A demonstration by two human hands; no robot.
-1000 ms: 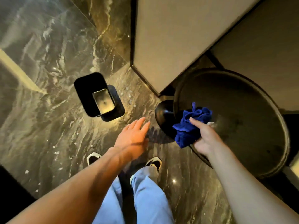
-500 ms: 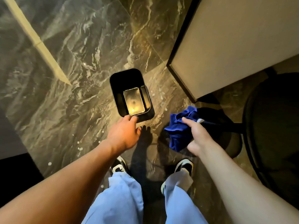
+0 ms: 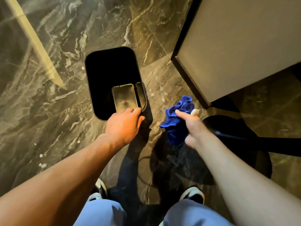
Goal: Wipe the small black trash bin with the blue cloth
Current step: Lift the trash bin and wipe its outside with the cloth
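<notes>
Nearest the camera, the person's two forearms reach out over pale blue trousers and shoes on the marble floor (image 3: 48, 111). The right hand (image 3: 193, 128) has its fingers clenched around the bunched blue cloth (image 3: 176, 118), which hangs clear of the bin at about 3 o'clock from it, not touching. The left hand (image 3: 123, 124) rests at the bin's near rim with fingers curled over the edge (whether they truly grip cannot be told). Beyond stands the small black trash bin (image 3: 107, 72), upright and open, at 12 o'clock from the left hand. Wiping appears not yet begun; all of it remains. Compared with half a second ago, the view has closed in on the bin, and the left hand has settled further onto the rim.
</notes>
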